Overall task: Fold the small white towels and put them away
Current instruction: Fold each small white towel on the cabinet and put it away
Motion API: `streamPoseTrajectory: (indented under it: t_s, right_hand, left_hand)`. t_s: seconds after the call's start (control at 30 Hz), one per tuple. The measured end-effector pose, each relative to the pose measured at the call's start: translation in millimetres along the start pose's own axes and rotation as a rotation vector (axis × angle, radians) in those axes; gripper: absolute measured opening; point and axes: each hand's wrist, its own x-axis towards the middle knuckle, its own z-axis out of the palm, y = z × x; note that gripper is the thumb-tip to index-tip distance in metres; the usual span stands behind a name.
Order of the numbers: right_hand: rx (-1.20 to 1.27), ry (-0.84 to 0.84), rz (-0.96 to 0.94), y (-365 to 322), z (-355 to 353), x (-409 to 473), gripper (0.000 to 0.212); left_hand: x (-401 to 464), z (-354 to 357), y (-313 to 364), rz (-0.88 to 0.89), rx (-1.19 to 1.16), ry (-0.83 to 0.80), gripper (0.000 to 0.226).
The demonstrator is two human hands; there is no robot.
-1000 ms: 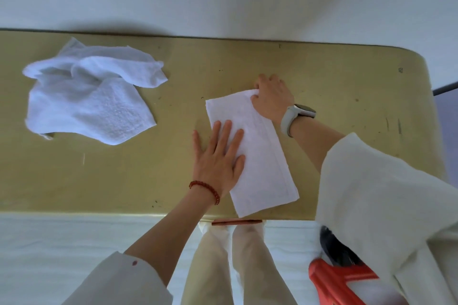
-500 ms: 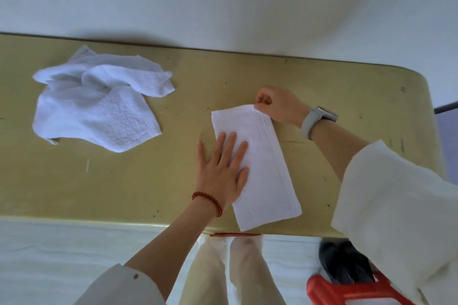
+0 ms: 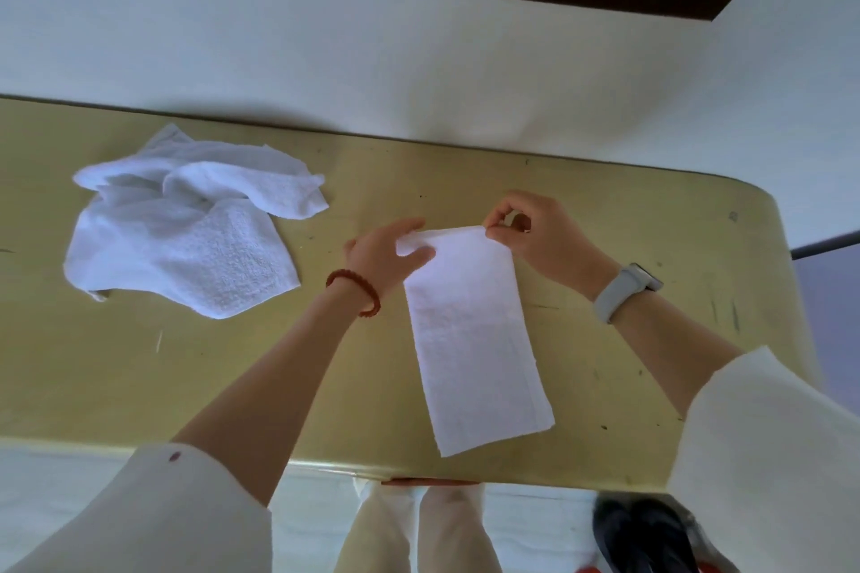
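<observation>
A small white towel [image 3: 474, 340], folded into a long narrow strip, lies on the yellow table [image 3: 232, 377], running from the middle toward the near edge. My left hand [image 3: 386, 254] pinches its far left corner between thumb and fingers. My right hand [image 3: 530, 233] pinches the far right corner. The far end is lifted slightly off the table. A loose pile of unfolded white towels [image 3: 186, 228] lies at the far left of the table.
A white wall rises right behind the table. The table's rounded right end [image 3: 768, 247] is close to my right arm. Below the near edge are my legs, a dark shoe [image 3: 642, 530] and a bit of something red.
My left hand has left the middle of the towel, where it lay flat, and moved up to the far left corner. My right hand now pinches the far right corner. The camera has tilted up.
</observation>
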Motion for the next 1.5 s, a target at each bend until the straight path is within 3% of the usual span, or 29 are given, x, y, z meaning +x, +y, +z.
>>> streamPoseTrajectory:
  t_s: [0.07,0.13,0.3,0.43,0.63,0.8,0.93,1.17,1.5]
  right_hand:
    - [-0.030,0.008,-0.007,0.6,-7.2,-4.5,0.010]
    - [-0.103,0.026,-0.015,2.3,-14.4,-6.6,0.017]
    - [-0.096,0.098,-0.027,0.3,-27.9,-9.9,0.010]
    - [-0.059,0.182,-0.054,-0.3,-34.0,-13.8,0.009]
    - [-0.242,0.274,-0.207,15.6,-17.6,-47.3,0.009]
    - [-0.364,0.265,-0.313,39.1,10.5,-92.5,0.021]
    - [-0.415,0.216,-0.307,55.2,26.7,-119.4,0.021]
    - [-0.512,0.167,-0.247,63.3,41.5,-140.2,0.022]
    - [-0.607,0.197,-0.239,73.1,55.1,-145.8,0.025]
  left_hand:
    - [5.8,-10.8,2.0,0.023,-0.187,-0.015,0.021]
    - [6.7,-18.5,6.5,0.042,-0.288,0.002,0.005]
    - [8.6,-32.2,30.3,0.125,-0.293,0.030,0.014]
    - [2.9,-36.6,45.8,0.149,-0.287,0.201,0.020]
    - [-32.0,-10.6,36.5,0.352,-0.198,0.316,0.010]
    - [-69.1,29.4,0.9,0.518,-0.171,0.256,0.005]
    - [-87.3,52.4,-13.9,0.577,-0.028,0.239,0.008]
    - [-105.2,69.5,-16.6,0.633,0.267,0.360,0.020]
    - [-109.6,80.2,-30.7,0.696,0.344,0.413,0.020]
